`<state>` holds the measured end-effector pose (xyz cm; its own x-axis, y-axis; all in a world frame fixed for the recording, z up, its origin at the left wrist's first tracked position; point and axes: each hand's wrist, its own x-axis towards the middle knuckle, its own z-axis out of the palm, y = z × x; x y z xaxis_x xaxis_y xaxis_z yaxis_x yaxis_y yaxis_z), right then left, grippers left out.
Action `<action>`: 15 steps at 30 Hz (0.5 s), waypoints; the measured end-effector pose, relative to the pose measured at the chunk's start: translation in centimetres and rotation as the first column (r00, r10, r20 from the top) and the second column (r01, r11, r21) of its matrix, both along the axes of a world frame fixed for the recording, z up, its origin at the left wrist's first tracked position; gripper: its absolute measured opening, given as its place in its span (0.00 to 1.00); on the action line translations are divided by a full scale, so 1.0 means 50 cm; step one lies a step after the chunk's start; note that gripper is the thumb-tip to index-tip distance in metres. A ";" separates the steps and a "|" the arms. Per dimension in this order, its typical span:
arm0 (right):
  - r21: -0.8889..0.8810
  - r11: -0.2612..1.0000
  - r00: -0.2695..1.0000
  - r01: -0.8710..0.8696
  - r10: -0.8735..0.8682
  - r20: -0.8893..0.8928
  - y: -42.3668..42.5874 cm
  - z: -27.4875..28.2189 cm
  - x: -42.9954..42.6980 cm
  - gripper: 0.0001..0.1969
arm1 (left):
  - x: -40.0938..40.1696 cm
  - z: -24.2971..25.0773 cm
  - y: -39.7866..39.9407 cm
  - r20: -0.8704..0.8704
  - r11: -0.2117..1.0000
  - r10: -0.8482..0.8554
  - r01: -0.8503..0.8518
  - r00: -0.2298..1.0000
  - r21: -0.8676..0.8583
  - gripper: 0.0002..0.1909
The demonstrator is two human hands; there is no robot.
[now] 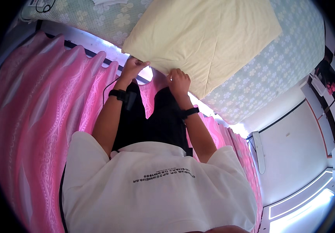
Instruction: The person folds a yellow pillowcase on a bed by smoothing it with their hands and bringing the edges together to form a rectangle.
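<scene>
A pale yellow cloth [202, 40], creased and roughly rectangular, lies over a bed with a green floral cover [260, 75]. At the cloth's near edge, my left hand [132, 68] has its thumb and fingers closed together by the left corner; whether fabric is between them is hard to tell. My right hand [179, 82] is curled against the same edge, farther right, its fingertips on the fabric. Both wrists wear black bands. Between the hands the cloth's edge runs slightly slanted, and its upper end passes out of the picture.
Pink patterned curtains [47, 122] hang on the left and behind me. A black cable [45, 8] and white papers or cloth [110, 1] lie on the bed's far left part. Cabinets and shelves [327, 110] stand along the right side.
</scene>
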<state>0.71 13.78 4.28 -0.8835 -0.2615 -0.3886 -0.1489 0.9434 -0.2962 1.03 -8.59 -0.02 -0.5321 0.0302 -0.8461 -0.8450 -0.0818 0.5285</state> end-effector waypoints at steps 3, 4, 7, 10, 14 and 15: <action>-0.019 0.999 0.999 -0.026 0.027 0.047 -0.005 0.020 0.005 0.06 | -0.007 0.004 -0.014 0.024 0.999 0.001 -0.002 1.000 0.044 0.17; -0.027 0.999 0.999 -0.027 0.028 0.043 -0.006 0.022 -0.001 0.06 | -0.010 0.003 -0.024 0.026 0.998 -0.042 0.041 0.999 0.044 0.17; -0.112 0.994 0.998 0.000 0.007 0.059 0.005 0.038 -0.009 0.07 | -0.009 0.012 -0.049 0.058 0.974 -0.223 0.225 0.973 -0.026 0.17; -0.148 0.989 0.998 -0.005 0.015 0.067 0.026 0.042 -0.032 0.07 | -0.055 0.046 -0.079 0.112 0.841 -0.473 0.486 0.874 -0.236 0.23; -0.221 0.972 0.993 0.086 -0.066 0.098 0.055 0.056 -0.074 0.06 | -0.145 0.114 -0.089 -0.203 0.726 -0.402 0.176 0.893 -0.664 0.18; -0.246 0.966 0.996 0.080 -0.067 0.064 0.050 0.055 -0.091 0.06 | -0.170 0.104 -0.089 -0.377 0.728 -0.410 0.049 0.830 -0.684 0.17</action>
<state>-3.84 16.25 7.05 -0.8832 -0.2908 -0.3679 -0.0589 0.8471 -0.5282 -7.46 -13.04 5.20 -0.9100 -0.2246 -0.3484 -0.4123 0.5770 0.7050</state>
